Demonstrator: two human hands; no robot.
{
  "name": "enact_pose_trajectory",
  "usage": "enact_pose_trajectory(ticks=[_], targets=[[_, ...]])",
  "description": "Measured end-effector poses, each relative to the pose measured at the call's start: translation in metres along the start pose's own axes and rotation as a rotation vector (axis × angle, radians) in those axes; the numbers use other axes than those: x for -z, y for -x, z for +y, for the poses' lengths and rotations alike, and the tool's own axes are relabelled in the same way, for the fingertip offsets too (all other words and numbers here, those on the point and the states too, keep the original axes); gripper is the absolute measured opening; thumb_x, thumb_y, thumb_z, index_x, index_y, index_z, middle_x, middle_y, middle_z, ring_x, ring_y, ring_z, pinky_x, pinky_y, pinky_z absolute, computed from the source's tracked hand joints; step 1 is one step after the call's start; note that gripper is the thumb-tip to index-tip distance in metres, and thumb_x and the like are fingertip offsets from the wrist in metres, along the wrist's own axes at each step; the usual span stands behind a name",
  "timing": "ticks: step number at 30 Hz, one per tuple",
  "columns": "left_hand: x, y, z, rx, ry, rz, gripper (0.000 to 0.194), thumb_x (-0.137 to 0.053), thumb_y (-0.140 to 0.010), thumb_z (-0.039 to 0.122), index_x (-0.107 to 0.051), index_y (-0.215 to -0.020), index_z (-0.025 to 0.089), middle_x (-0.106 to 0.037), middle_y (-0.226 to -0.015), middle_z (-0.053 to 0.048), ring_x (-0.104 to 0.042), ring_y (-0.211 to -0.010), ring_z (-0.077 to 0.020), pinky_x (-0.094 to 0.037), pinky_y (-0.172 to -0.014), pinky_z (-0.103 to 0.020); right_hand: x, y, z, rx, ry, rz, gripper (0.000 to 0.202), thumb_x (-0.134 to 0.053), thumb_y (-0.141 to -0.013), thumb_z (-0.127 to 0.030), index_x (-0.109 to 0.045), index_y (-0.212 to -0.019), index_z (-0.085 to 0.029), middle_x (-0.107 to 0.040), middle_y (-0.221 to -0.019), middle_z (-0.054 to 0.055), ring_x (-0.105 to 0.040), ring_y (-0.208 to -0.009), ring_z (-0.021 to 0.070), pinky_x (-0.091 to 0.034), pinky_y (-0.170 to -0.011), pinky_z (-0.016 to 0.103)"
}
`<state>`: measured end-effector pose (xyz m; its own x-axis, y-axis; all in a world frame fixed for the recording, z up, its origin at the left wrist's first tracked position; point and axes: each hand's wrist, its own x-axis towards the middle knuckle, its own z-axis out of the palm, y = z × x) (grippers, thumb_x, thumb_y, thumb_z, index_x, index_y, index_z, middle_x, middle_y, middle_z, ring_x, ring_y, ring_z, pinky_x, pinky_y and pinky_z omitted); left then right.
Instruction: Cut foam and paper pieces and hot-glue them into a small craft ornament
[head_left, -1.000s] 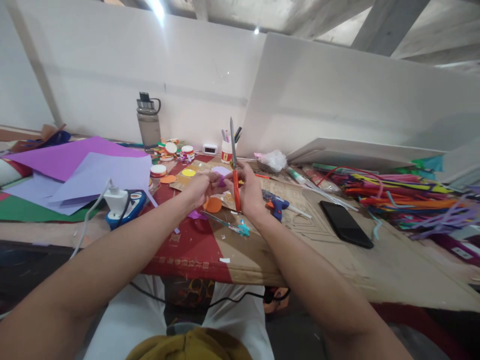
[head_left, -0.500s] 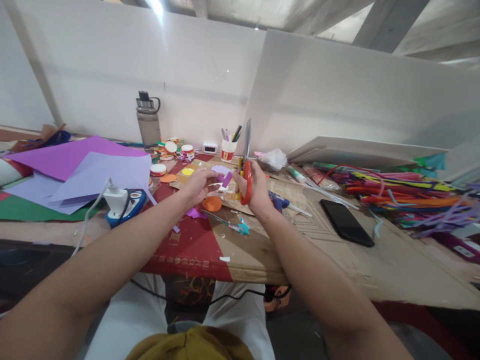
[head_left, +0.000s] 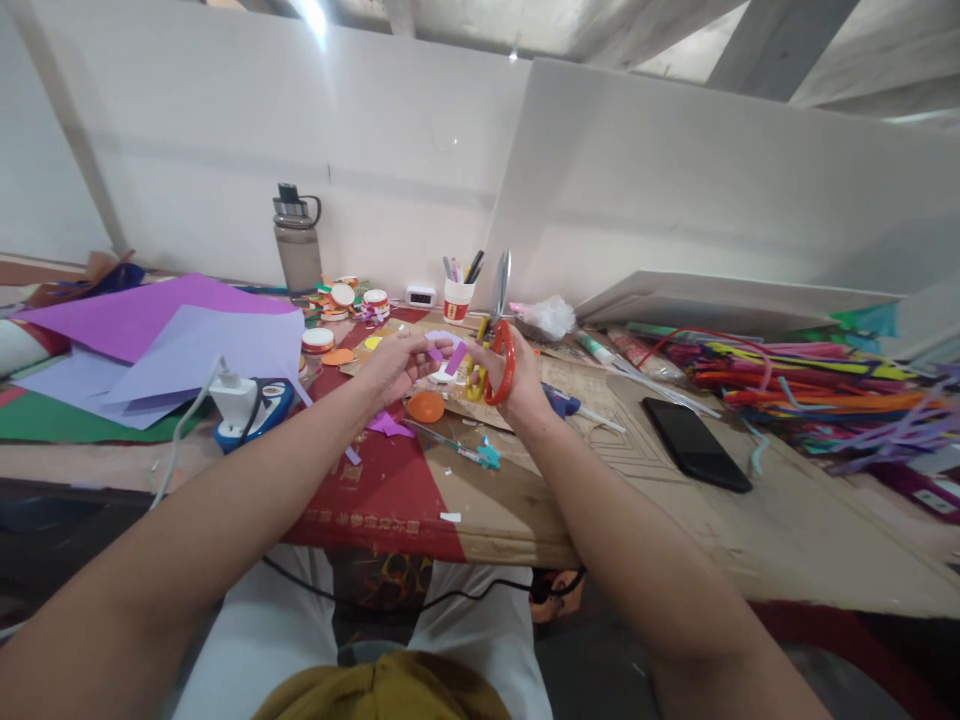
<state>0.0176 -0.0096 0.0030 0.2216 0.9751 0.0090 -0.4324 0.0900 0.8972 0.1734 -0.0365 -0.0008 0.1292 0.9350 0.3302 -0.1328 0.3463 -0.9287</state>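
Note:
My left hand (head_left: 401,366) is closed, with its fingertips pinching a small purple paper piece (head_left: 435,354). Scissors (head_left: 502,362) with orange and yellow handles are in my right hand (head_left: 519,385), their blades pointing up and away from me. Between the two hands is a purple paper strip (head_left: 455,358), close to my right fingertips; whether they touch it is unclear. Below my hands lie an orange paper disc (head_left: 426,406) and a pen-like tool with a teal end (head_left: 487,454). Purple scraps (head_left: 388,424) rest on the red part of the table covering.
Purple and lilac sheets (head_left: 202,350) and a blue power socket (head_left: 255,412) lie at left. Behind stand a bottle (head_left: 298,250) and a pen cup (head_left: 458,300). A phone (head_left: 696,444) and colourful pipe cleaners (head_left: 810,385) are at right.
The scissors have turned in my right hand, so their blades and handle loops show more broadly. My left fingers have shifted slightly around the purple paper.

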Motion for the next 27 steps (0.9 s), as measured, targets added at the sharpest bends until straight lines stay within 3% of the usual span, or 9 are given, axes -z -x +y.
enact_pose_trajectory(ticks=[5,10,15,21,27], targets=[[0.000,0.000,-0.001,0.002,-0.037,0.002,0.014,-0.059,-0.064,0.000,-0.057,-0.070,0.012,-0.068,-0.077,-0.007,-0.061,-0.061,-0.0084,-0.048,-0.055,-0.018,-0.002,-0.002,0.002,-0.021,-0.028,0.038,0.037,-0.076,-0.065,-0.033,-0.047,-0.085,-0.023,-0.052,-0.064,-0.007,-0.048,-0.041,0.0076,-0.038,-0.035,0.022],[-0.005,0.004,-0.009,0.082,-0.050,-0.070,0.019,-0.055,-0.060,-0.001,-0.056,-0.073,0.013,-0.056,-0.059,-0.001,-0.053,-0.051,-0.0081,-0.040,-0.046,-0.017,-0.003,-0.004,0.006,-0.003,-0.122,0.096,0.036,-0.075,-0.064,-0.031,-0.046,-0.085,-0.023,-0.052,-0.061,-0.009,-0.048,-0.039,0.0067,-0.038,-0.036,0.021],[-0.012,0.010,-0.009,0.195,0.057,-0.110,0.019,-0.054,-0.060,0.002,-0.055,-0.075,0.014,-0.055,-0.062,-0.001,-0.048,-0.048,-0.0068,-0.035,-0.042,-0.016,-0.005,-0.003,0.003,0.015,-0.228,0.194,0.032,-0.073,-0.067,-0.029,-0.044,-0.080,-0.023,-0.051,-0.058,-0.009,-0.047,-0.040,0.0064,-0.036,-0.036,0.020],[-0.018,0.015,-0.007,0.103,0.051,-0.197,0.018,-0.069,-0.065,0.006,-0.057,-0.077,0.013,-0.055,-0.066,0.001,-0.046,-0.051,-0.0042,-0.035,-0.046,-0.015,-0.008,0.000,0.002,0.047,-0.298,0.213,0.035,-0.075,-0.067,-0.034,-0.045,-0.081,-0.022,-0.054,-0.060,-0.009,-0.050,-0.042,0.0066,-0.039,-0.038,0.020],[-0.018,0.013,-0.010,0.044,-0.047,-0.111,0.021,-0.074,-0.064,0.010,-0.054,-0.068,0.014,-0.046,-0.056,0.005,-0.037,-0.044,-0.0020,-0.023,-0.039,-0.014,-0.008,0.000,0.005,0.044,-0.206,0.186,0.031,-0.071,-0.070,-0.033,-0.045,-0.082,-0.023,-0.052,-0.059,-0.010,-0.049,-0.040,0.0070,-0.035,-0.036,0.019]])
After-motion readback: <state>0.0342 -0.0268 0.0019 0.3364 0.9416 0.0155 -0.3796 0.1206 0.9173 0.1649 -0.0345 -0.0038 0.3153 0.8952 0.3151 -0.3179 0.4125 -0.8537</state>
